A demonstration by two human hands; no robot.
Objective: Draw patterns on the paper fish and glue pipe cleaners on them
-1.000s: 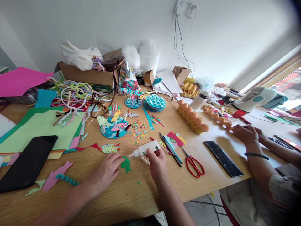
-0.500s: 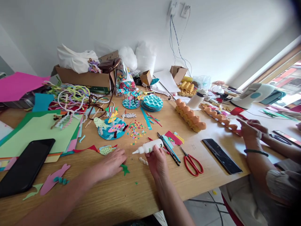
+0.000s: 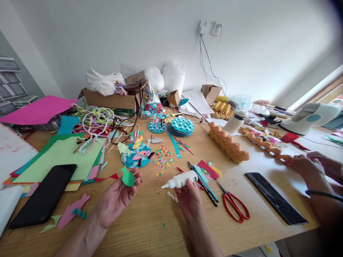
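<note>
A green paper fish rests on the fingers of my left hand, which is turned palm up with the thumb side tilted out. My right hand is wrapped round a white glue bottle, its nozzle pointing left toward the fish. Just under the nozzle lies a short white twisted piece. Beyond my hands stands a blue round base with several paper fish on it. Colourful paper dots are scattered beside that base. Red-handled scissors and pens lie right of the bottle.
Coloured paper sheets and a black phone are on the left. Stacked blue discs, an orange egg-carton strip and a dark flat device lie farther right. A co-worker's hands are at the right edge.
My left hand has picked up the green paper fish from the table and turned palm up with it. My right hand still holds the glue bottle. The view has shifted somewhat left.
</note>
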